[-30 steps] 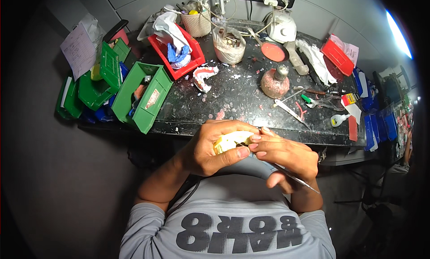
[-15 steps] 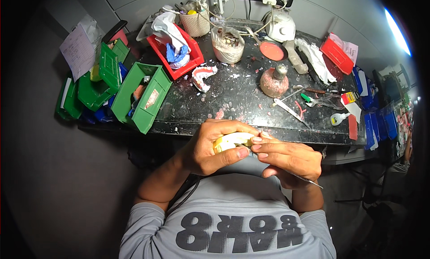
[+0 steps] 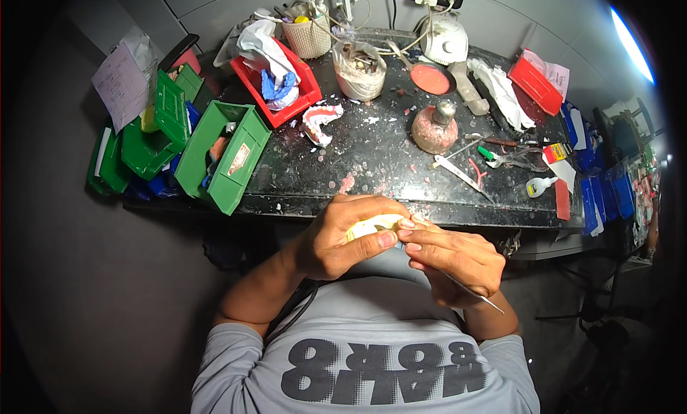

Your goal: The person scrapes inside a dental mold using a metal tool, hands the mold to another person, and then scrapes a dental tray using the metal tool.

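My left hand (image 3: 333, 239) is wrapped round a pale yellow, arch-shaped dental cast (image 3: 366, 226), the thumb along its near side and the fingers over its far side. My right hand (image 3: 461, 260) meets it from the right, its fingertips at the right end of the cast. A thin metal hand tool (image 3: 478, 294) lies in the right hand; one end sticks out below the palm towards the lower right. Its other end is hidden behind the fingers. Both hands are above my lap, just in front of the bench edge.
On the black bench (image 3: 286, 178) sit another dental cast with red wax (image 3: 320, 123), a spirit burner (image 3: 434, 130), a pan of pink wax (image 3: 432, 79), pliers (image 3: 519, 156) and a small white bottle (image 3: 540, 187). Green bins (image 3: 222, 156) and a red bin (image 3: 275, 85) stand left.
My right hand has shifted slightly left and turned, so the tool's free end now points more steeply down. The yellow cast is tilted a little and shows less between the hands.
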`<state>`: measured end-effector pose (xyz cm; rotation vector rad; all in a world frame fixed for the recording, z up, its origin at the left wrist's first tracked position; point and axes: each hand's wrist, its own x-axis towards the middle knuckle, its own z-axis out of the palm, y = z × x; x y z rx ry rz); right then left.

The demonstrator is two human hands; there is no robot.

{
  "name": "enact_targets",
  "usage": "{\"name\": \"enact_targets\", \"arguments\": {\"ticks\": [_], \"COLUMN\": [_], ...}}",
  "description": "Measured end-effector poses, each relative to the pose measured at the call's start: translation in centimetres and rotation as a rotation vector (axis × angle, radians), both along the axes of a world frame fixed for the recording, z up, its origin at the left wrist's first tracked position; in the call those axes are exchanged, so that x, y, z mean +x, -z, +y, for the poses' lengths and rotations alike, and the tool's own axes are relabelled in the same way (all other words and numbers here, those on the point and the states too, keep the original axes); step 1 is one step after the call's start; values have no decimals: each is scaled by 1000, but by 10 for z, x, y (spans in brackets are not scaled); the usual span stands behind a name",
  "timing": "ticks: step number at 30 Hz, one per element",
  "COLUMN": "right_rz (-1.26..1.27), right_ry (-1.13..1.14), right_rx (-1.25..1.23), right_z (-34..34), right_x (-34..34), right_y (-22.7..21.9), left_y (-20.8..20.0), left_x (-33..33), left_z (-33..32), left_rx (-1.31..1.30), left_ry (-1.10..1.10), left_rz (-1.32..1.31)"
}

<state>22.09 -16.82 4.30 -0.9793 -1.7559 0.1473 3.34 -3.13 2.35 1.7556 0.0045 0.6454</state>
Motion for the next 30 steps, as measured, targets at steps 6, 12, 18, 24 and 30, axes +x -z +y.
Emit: {"name": "enact_targets", "arguments": {"ticks": [6, 12, 18, 24, 30], "right_rz": [-80, -88, 20, 1, -43], "right_ry": [47, 81, -30, -21, 21], "right_rx": [28, 58, 3, 15, 44], "right_z": [-1, -1, 4, 7, 6], "right_x": [0, -4, 6, 6, 1], "right_y": [9, 12, 7, 12, 13], "left_y": [3, 0, 2, 1, 1], "left_x": [2, 0, -1, -2, 0], "left_z": [-4, -5, -3, -3, -1], "left_rx": [-54, -104, -258, -244, -62], "left_ry": [-15, -47, 44, 36, -9], "left_rz": [9, 95, 129, 155, 139]}}
